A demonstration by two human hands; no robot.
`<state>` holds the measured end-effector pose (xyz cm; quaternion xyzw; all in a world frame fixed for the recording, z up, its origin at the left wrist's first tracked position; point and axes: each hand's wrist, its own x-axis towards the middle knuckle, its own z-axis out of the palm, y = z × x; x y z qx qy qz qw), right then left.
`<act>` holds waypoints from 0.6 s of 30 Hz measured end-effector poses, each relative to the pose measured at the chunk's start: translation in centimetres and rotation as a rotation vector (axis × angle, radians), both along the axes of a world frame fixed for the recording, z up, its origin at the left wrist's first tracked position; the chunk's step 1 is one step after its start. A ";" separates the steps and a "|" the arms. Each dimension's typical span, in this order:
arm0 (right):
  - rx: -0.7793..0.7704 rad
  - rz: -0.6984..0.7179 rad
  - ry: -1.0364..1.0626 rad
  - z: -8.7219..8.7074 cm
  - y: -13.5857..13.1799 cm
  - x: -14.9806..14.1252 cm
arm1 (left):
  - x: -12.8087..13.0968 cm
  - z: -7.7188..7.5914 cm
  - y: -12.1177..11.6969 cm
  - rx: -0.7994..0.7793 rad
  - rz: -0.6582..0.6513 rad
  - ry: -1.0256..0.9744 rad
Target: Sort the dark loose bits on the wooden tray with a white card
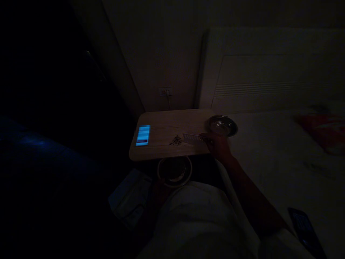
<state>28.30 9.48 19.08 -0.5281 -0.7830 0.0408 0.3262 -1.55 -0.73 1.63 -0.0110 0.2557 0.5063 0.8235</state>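
Right hand (217, 144) grips a pale card (192, 138) on the counter (161, 122), just right of a dark pile (175, 140); left hand (159, 187), in darkness, grip indiscernible, beneath a bowl (174, 171).

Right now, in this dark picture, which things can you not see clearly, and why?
- Left hand: head view, lost in shadow under the bowl; its grip cannot be told.
- Bowl contents: too dark.
- Small dark pile on the wooden table: too small to identify.
- Flat card at the right hand: its print is too small to read.
- Lit phone: screen blurred.
- Dark phone on the bed: dim, partly hidden in darkness near the lower edge.
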 end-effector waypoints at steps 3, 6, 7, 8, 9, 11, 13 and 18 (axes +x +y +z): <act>0.002 0.017 0.003 -0.1 -0.2 -0.2 | 0.4 0.5 0.0 -0.055 0.013 0.037; -0.005 0.045 0.014 -0.1 -0.4 -0.5 | 0.6 1.0 0.2 -0.094 0.025 0.065; -0.007 0.048 0.021 -0.2 -0.6 -0.6 | 0.6 1.1 0.2 -0.100 0.024 0.070; -0.010 0.050 0.029 -0.2 -0.7 -0.6 | 0.6 1.0 0.2 -0.104 0.019 0.073; -0.014 0.055 0.038 -0.2 -0.8 -0.6 | 0.6 0.9 0.2 -0.104 0.013 0.074; -0.019 0.062 0.063 -0.3 -0.9 -0.4 | 0.4 0.5 0.1 -0.078 -0.002 0.055; -0.007 0.045 0.088 -0.4 -1.0 -0.2 | 0.4 0.2 0.0 -0.038 -0.012 0.028; 0.011 0.010 0.077 -0.6 -0.8 0.0 | 0.4 0.2 0.1 -0.044 -0.044 0.018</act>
